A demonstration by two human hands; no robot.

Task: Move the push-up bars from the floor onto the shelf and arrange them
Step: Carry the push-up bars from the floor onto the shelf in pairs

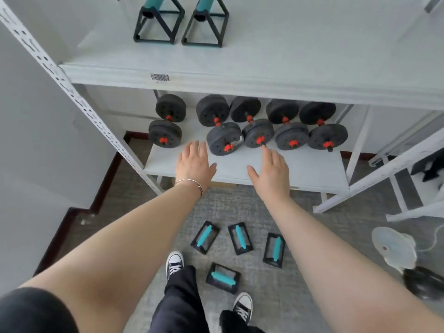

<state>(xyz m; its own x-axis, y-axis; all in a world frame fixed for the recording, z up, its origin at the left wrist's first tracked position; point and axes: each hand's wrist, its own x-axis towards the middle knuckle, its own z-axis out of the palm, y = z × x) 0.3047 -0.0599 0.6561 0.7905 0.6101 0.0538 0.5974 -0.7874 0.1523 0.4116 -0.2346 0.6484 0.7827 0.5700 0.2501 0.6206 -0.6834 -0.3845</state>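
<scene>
Two black push-up bars with teal grips stand side by side on the upper white shelf [264,68], the left one [158,22] and the right one [206,25]. Several more push-up bars lie on the grey carpet near my feet: one [205,237], another [240,238], a third [274,249] and one closest to me [223,278]. My left hand [194,164] and my right hand [271,171] are both held out, fingers apart and holding nothing, in front of the lower shelf and well above the bars on the floor.
Several black dumbbells [224,127] with red collars fill the lower shelf [312,169]. A perforated white upright [72,92] runs down the left. A white fan [394,247] lies on the floor at the right, beside another white frame [384,174].
</scene>
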